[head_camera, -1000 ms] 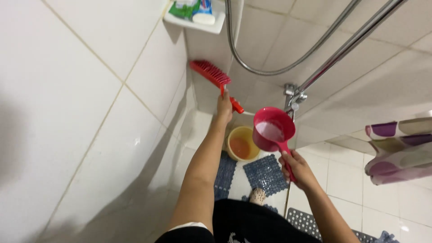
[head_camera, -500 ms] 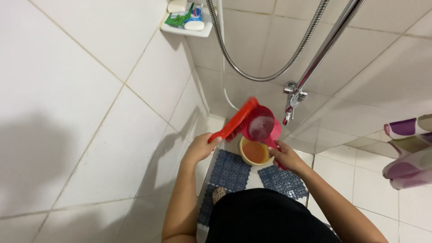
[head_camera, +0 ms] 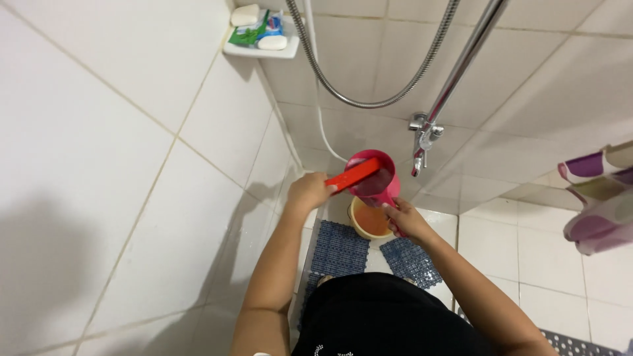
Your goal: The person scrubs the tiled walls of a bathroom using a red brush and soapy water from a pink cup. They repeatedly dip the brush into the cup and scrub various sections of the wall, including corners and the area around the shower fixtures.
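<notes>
My left hand (head_camera: 308,192) grips the handle of a red scrub brush (head_camera: 355,175), whose head lies across the mouth of a pink water dipper (head_camera: 377,184). My right hand (head_camera: 403,219) holds that dipper by its handle, just above an orange bucket (head_camera: 369,221) standing on the floor in the corner. The bristles are hidden behind the dipper's rim. Both arms reach forward from my dark clothing at the bottom of the view.
White tiled walls close in on the left and ahead. A chrome shower rail, hose and tap (head_camera: 422,135) hang at right. A corner shelf (head_camera: 258,41) holds soap. Blue mats (head_camera: 339,249) cover the floor. A striped cloth (head_camera: 599,198) hangs at right.
My left hand brought the brush down from the wall to the dipper. The dipper stayed over the bucket while the view tilted and shifted.
</notes>
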